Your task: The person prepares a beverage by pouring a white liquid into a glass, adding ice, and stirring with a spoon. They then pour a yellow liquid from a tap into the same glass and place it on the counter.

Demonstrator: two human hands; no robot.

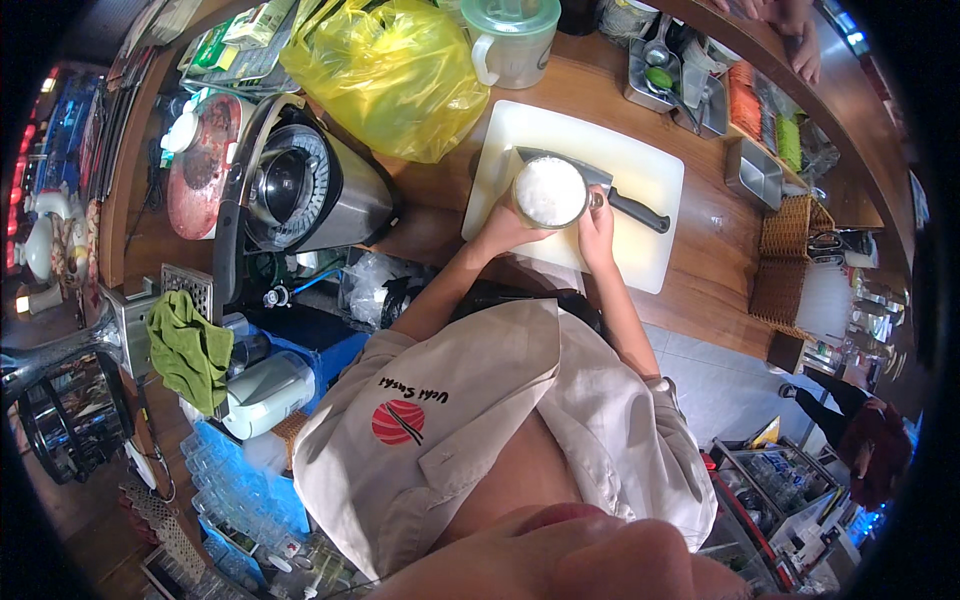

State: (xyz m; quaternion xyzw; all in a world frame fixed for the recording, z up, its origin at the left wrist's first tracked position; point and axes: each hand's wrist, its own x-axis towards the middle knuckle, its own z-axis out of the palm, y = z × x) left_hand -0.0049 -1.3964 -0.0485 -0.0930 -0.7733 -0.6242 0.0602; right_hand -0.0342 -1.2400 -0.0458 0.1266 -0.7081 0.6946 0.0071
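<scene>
**Both hands on the glass over the board**

The left hand [497, 232] wraps its fingers around the near-left side of the glass [549, 192], closed on the wall and gripping it. The right hand [596, 222] comes in from the other side — its fingers are pressed to the right wall near the rim, though whether they close fully around it I cannot tell. The glass stands upright between the two hands, its round mouth facing up and filled to the top with something white, ice or foam by the look of it. So its long axis runs vertically, and it lies just ahead of both palms, with the left hand taking more of the hold.

Under it lies a white board [640, 160]. A knife [610, 195] rests on the board behind the glass, blade to the left and black handle pointing right — the handle lies just beside the right hand's fingertips.

Outward: a blender [300, 190] to the left, a yellow bag [395, 75] behind it, a lidded jug [512, 40] at the back, a green cloth [188, 350] lower left
</scene>
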